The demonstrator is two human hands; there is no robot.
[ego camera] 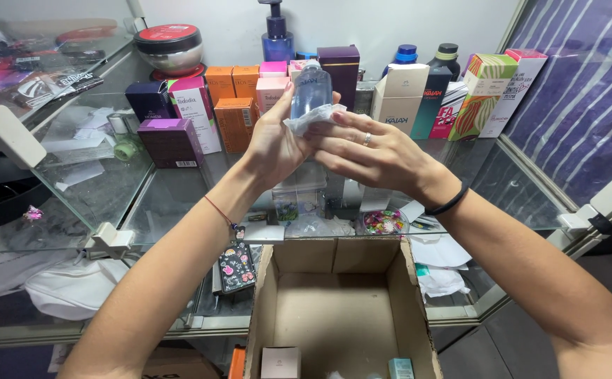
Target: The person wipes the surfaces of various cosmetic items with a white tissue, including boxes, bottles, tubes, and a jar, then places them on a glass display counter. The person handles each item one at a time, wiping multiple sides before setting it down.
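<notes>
My left hand (278,137) holds a small clear bottle (311,90) of pale blue liquid upright above the glass counter. My right hand (369,151), with a ring and a black wristband, presses a crumpled white cloth or tissue (314,118) against the lower part of the bottle. Both hands meet over the middle of the counter, above an open cardboard box (409,295).
Several perfume boxes in orange (236,123), purple (171,142), pink and white stand along the back of the glass counter (109,182), with a blue pump bottle (277,35) and a round silver tin (170,48). Small boxes lie in the cardboard box. A dish of coloured beads (383,222) sits under the glass.
</notes>
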